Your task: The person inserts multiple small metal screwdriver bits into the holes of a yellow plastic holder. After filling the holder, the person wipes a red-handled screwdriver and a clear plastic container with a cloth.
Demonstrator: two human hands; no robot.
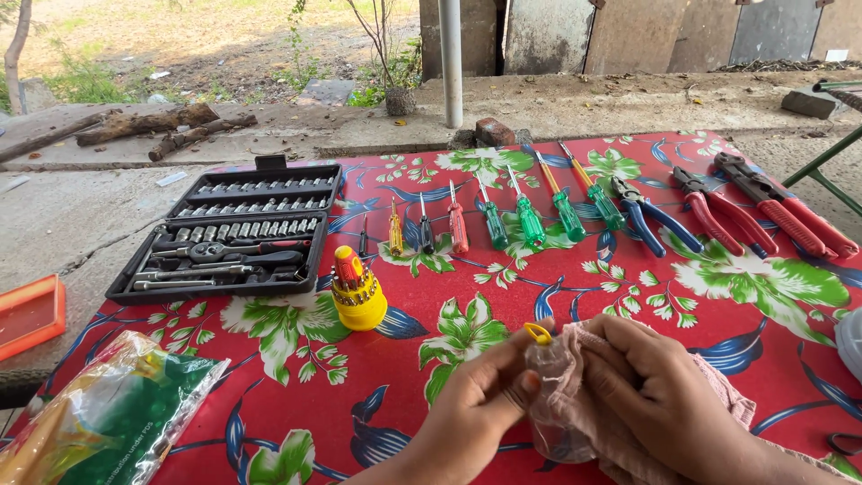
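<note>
The lower part of the small clear bottle (549, 404) is hidden behind the fingers and the pink cloth (718, 404); its contents cannot be made out, and both forearms are cut off by the bottom edge. At the right edge a pale rounded object is only partly seen.

The bottle is held upright just above the front of the surface (404, 377), which is covered with a red flowered cloth. The left hand (480, 409) is closed around the bottle from the left side, the thumb laid on its shoulder below the yellow cap (539, 333); the grip is firm. The right hand (660, 395) is curled over the pink cloth, which is pressed against the right side of the bottle (the fingers are bent, not spread); its grip is closed on the cloth.

At the front left a crumpled plastic bag (117, 422) in green and yellow is lying; its print is too small to be read. Behind it an open black socket set case (229, 233) is placed, and a yellow and red bit holder (357, 292) stands beside it. A row of screwdrivers (498, 220) and pliers (718, 211) is laid out further back; an orange tray (31, 314) is seen at the left edge.
</note>
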